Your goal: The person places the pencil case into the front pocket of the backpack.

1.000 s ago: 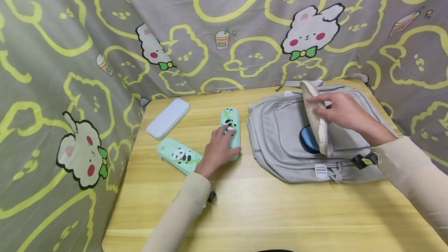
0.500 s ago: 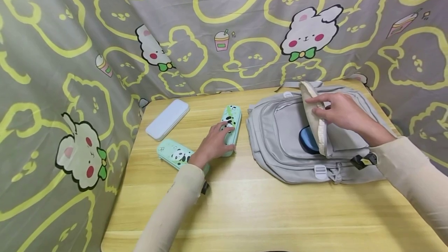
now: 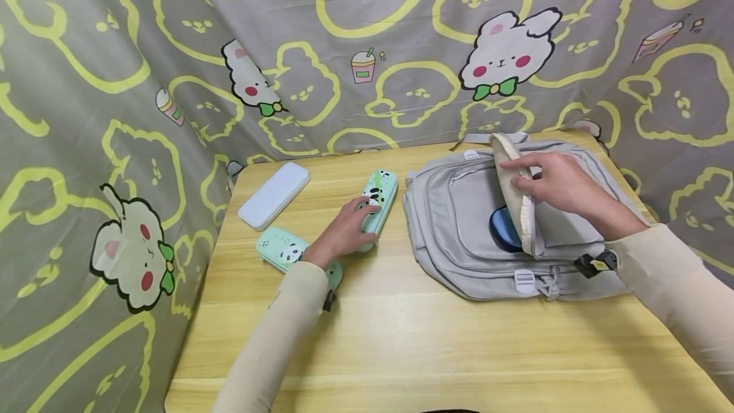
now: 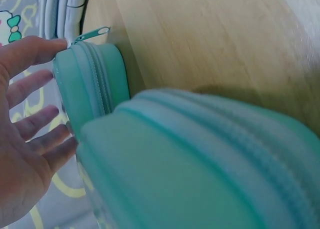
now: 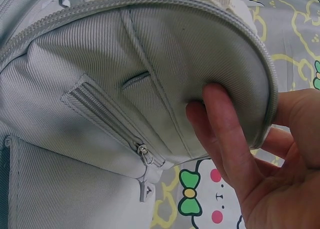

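Observation:
My left hand (image 3: 346,227) is over a mint-green panda pencil case (image 3: 387,195), its spread fingers touching the lid. In the left wrist view, the fingertips lie along the lid of this zipped case (image 4: 102,71), thumb near the zipper pull. A second mint panda pencil case (image 3: 276,246) lies partly under my left wrist and fills the foreground (image 4: 165,174) there. My right hand (image 3: 559,185) pinches the raised front flap (image 3: 512,174) of a grey backpack (image 3: 438,234); in the right wrist view, fingers press its lining (image 5: 170,54). A dark blue rounded case (image 3: 504,229) sits partly behind the flap.
A pale blue-white pencil case (image 3: 275,195) lies at the table's back left. The backpack lies flat on the right of the wooden table (image 3: 413,349). A grey patterned curtain (image 3: 321,11) hangs behind and along the left and right sides.
My left hand has shifted left and slightly away from me. The panda pencil case under it has turned clockwise, its far end swinging right. My right hand keeps the flap raised.

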The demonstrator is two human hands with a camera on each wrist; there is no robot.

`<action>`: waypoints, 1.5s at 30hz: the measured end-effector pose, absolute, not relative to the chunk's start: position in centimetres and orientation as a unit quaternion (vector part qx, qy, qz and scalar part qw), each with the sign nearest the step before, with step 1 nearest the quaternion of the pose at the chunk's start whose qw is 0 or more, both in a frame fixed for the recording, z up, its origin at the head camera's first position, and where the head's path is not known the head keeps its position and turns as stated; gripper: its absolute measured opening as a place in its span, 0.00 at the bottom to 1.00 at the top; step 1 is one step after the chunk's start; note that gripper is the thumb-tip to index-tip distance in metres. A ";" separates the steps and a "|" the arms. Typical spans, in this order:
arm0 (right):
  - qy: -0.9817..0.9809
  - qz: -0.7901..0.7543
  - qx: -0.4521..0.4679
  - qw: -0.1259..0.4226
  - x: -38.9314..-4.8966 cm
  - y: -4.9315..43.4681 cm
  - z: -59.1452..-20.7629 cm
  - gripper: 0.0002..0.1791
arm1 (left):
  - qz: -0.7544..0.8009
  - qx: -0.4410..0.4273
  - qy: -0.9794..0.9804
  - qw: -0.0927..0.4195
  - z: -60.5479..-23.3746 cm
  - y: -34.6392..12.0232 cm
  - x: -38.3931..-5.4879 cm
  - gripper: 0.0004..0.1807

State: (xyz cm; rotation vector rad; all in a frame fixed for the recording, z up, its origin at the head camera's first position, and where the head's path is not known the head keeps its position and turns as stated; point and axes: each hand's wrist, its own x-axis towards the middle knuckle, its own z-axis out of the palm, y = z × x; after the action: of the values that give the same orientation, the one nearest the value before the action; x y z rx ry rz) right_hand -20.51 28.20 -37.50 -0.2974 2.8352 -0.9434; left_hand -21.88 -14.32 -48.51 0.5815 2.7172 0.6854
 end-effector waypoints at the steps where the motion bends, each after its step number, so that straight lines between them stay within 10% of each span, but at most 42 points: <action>1: 0.942 -0.314 -0.099 0.069 -20.5 28.2 -37.5 0.24 | 0.238 0.201 0.940 0.140 -48.5 -14.4 -21.9 0.36; 45: 0.944 -0.306 -0.105 0.067 -20.7 28.0 -37.5 0.23 | 0.209 0.053 0.967 0.135 -48.9 -16.4 -19.3 0.54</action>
State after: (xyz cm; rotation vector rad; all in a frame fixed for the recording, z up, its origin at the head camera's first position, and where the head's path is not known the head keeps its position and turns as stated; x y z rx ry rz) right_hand -20.73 27.97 -37.52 -0.3159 2.8448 -0.9216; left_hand -19.34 -16.39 -48.86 0.1530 2.8020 0.6067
